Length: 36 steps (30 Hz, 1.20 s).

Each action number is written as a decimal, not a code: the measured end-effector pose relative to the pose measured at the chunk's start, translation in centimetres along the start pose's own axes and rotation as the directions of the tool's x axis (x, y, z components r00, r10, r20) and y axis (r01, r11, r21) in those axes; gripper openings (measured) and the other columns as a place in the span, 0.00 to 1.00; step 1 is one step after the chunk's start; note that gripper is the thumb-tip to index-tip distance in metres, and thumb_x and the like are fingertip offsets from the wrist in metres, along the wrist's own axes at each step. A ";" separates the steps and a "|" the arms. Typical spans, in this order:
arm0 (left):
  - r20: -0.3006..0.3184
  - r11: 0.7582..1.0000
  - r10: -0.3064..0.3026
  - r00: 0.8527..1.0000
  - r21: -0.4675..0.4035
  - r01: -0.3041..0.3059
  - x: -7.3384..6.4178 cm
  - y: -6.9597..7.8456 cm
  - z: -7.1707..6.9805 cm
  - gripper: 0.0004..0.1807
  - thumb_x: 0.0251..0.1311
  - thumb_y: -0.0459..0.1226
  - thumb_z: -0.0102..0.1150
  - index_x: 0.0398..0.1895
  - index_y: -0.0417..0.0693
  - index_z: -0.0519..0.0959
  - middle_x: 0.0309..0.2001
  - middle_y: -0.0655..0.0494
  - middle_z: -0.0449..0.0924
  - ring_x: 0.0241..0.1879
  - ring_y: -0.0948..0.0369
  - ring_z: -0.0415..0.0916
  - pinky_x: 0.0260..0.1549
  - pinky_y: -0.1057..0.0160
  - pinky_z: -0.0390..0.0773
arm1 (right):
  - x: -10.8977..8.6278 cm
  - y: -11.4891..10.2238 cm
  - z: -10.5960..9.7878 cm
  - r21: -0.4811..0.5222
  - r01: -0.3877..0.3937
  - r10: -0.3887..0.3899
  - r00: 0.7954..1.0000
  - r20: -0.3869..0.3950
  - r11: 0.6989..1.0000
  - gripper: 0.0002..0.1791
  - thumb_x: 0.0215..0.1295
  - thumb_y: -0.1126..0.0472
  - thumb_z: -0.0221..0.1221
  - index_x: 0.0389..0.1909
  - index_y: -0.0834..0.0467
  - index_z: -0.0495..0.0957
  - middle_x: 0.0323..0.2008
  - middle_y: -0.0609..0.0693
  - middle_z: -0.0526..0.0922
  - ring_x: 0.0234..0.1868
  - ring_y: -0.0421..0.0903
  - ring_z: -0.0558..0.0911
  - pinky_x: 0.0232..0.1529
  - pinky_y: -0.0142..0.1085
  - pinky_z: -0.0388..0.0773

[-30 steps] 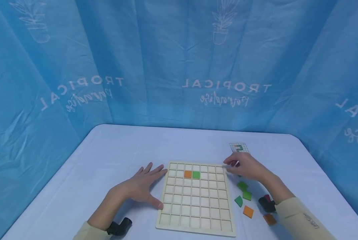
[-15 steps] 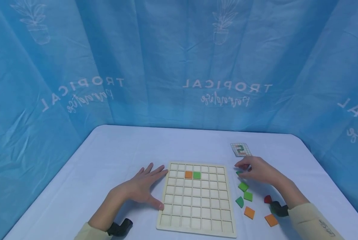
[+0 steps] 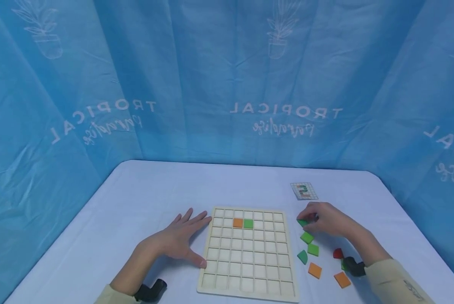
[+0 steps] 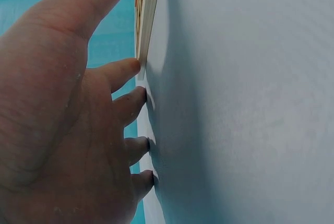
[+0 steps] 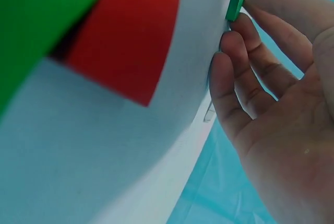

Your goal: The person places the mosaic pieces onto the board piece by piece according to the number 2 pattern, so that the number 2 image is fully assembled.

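A white-covered table (image 3: 154, 185) carries everything. The board (image 3: 235, 255), a pale grid, lies flat near its middle; it looks like thin wood, stiff and fairly light, so it could slide on the smooth cloth if pushed, and its raised rim is the best place to steady it. The left hand (image 3: 179, 240) does that at the left edge: its grip is spread wide, index fingertip and thumb touching the rim, holding nothing up. The right hand (image 3: 323, 217) is beyond the board's right edge, its grip nearly closed, thumb and fingertips pinching one tile. Just past it, farther off, lies the patterned card (image 3: 304, 191).

An orange tile (image 3: 237, 223) and a green tile (image 3: 248, 223) sit side by side in the second row from the far edge. To the right of the board lie loose squares, two orange and two green, with a rounded green piece (image 3: 303, 256) and a red piece (image 3: 338, 253).

The pinched tile (image 3: 302, 222) is green, at the right of the board's far end; fingers cover much of it, and whether it is clear of the table I cannot tell. It is probably very light, rigid and slightly slick, hard to break, and best pinched by opposite side edges, leaving its underside free.
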<state>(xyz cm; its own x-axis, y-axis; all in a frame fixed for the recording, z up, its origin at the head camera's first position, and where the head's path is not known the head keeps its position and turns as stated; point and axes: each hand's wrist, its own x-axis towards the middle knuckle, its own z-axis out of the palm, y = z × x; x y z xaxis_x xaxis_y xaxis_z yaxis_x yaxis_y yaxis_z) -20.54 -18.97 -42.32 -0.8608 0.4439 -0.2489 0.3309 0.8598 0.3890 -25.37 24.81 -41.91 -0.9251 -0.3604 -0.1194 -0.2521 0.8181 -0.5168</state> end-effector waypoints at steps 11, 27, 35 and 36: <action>-0.012 1.000 0.003 1.000 -0.005 -0.003 0.0 0.0 0.1 0.67 0.24 0.75 0.66 0.75 0.65 0.54 0.76 0.62 0.45 0.74 0.49 0.29 0.68 0.41 0.34 | 0.2 -0.2 0.3 0.015 -0.015 0.016 1.000 -0.021 1.000 0.13 0.49 0.58 0.71 0.38 0.48 0.85 0.34 0.40 0.80 0.36 0.42 0.76 0.40 0.38 0.77; -0.016 1.000 0.017 1.000 -0.008 -0.017 -0.1 -0.1 0.1 0.67 0.24 0.75 0.66 0.75 0.64 0.54 0.76 0.61 0.45 0.74 0.48 0.29 0.68 0.40 0.34 | 1.2 -2.0 0.8 0.043 0.108 -0.105 0.993 -0.059 0.993 0.13 0.49 0.60 0.68 0.39 0.51 0.84 0.32 0.41 0.79 0.34 0.43 0.75 0.34 0.37 0.76; -0.010 1.000 0.001 1.000 -0.002 -0.001 0.0 0.0 0.1 0.68 0.23 0.75 0.65 0.75 0.65 0.54 0.76 0.61 0.45 0.74 0.48 0.29 0.68 0.41 0.34 | 1.8 -3.2 1.2 0.050 0.163 -0.159 0.985 -0.065 0.985 0.12 0.50 0.59 0.69 0.38 0.51 0.85 0.31 0.41 0.80 0.33 0.44 0.75 0.32 0.36 0.76; -0.009 1.000 -0.001 1.000 -0.004 0.001 0.0 0.0 0.1 0.68 0.23 0.75 0.65 0.75 0.65 0.54 0.76 0.61 0.45 0.74 0.48 0.29 0.68 0.41 0.34 | 1.8 -3.4 1.3 0.050 0.160 -0.157 0.986 -0.065 0.986 0.12 0.49 0.59 0.69 0.38 0.50 0.86 0.31 0.40 0.80 0.33 0.43 0.74 0.32 0.36 0.76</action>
<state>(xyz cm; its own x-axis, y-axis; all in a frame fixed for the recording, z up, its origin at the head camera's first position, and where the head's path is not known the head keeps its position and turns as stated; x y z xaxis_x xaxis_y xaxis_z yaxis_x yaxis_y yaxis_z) -20.48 -18.93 -42.39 -0.8647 0.4404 -0.2415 0.3280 0.8592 0.3925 -25.83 20.80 -41.53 -0.8905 -0.4545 0.0182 -0.3825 0.7266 -0.5707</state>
